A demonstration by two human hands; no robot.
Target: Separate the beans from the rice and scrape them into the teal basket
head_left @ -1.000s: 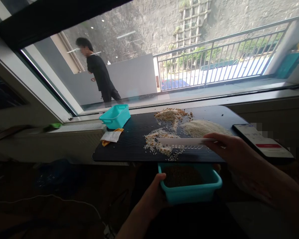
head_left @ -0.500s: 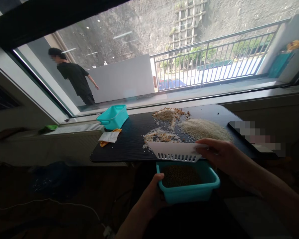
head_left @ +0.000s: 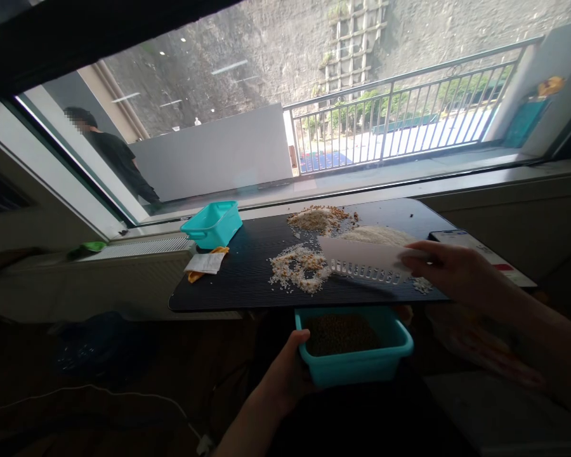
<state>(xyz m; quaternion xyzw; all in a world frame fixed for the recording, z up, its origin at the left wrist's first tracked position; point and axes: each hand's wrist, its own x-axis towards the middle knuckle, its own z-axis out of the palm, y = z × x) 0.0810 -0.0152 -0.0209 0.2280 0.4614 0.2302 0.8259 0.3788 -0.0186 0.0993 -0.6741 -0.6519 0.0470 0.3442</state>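
My left hand [head_left: 288, 365] grips the left side of a teal plastic basin [head_left: 356, 368], its thumb over the rim. Small brown grains [head_left: 340, 334] lie in the basin, below the table's front edge. Pinched in my right hand [head_left: 440, 263] is a white slotted scoop [head_left: 361, 257], held over the dark table [head_left: 247, 276]. Left of the scoop is a spread patch of white rice mixed with tan grains [head_left: 299, 270]. Behind it lies a mixed heap [head_left: 318, 219]. The scoop partly hides a larger pile of white rice [head_left: 380, 235].
At the table's left stands another teal basin [head_left: 214, 225], with a white paper on a yellow cloth [head_left: 207, 263] in front. A flat device [head_left: 485, 257] rests at the right edge. A window spans the back; a person in dark clothes [head_left: 117, 162] is outside.
My right hand has lifted the scoop away from above the basin, forward and right over the table. My left hand still holds the basin. The person outside has moved left.
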